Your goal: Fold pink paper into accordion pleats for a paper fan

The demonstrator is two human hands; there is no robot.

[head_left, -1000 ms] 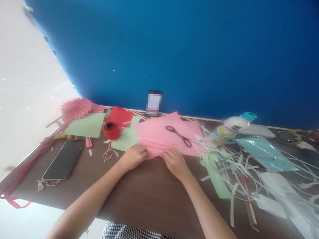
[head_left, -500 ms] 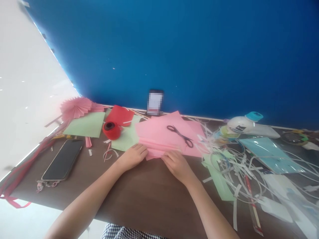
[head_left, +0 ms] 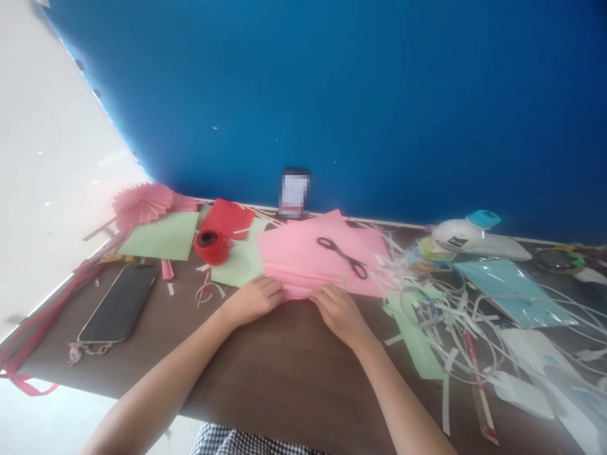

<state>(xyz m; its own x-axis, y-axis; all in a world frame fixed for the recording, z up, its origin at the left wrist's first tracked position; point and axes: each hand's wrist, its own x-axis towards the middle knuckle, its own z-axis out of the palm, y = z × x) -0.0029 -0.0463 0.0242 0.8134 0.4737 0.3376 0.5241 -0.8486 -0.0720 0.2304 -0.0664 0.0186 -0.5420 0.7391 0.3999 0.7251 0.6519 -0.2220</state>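
A pink paper sheet (head_left: 303,253) lies in the middle of the brown table (head_left: 265,373), its near edge folded into narrow pleats. My left hand (head_left: 253,297) pinches the left end of that folded edge with curled fingers. At the right end of the fold my right hand (head_left: 337,309) presses down, fingers closed on the paper. Black scissors (head_left: 342,256) rest on the pink sheet just beyond my right hand.
A red ribbon roll (head_left: 211,245), green sheets (head_left: 164,235), a pink paper fan (head_left: 142,203) and a dark phone (head_left: 119,303) lie on the left. White paper strips (head_left: 446,316), a teal packet (head_left: 512,292) and a white glue bottle (head_left: 458,235) crowd the right. A blue wall stands behind.
Both hands have shifted slightly along the folded edge of the pink paper, and the fold looks a little tighter. Nothing else has moved.
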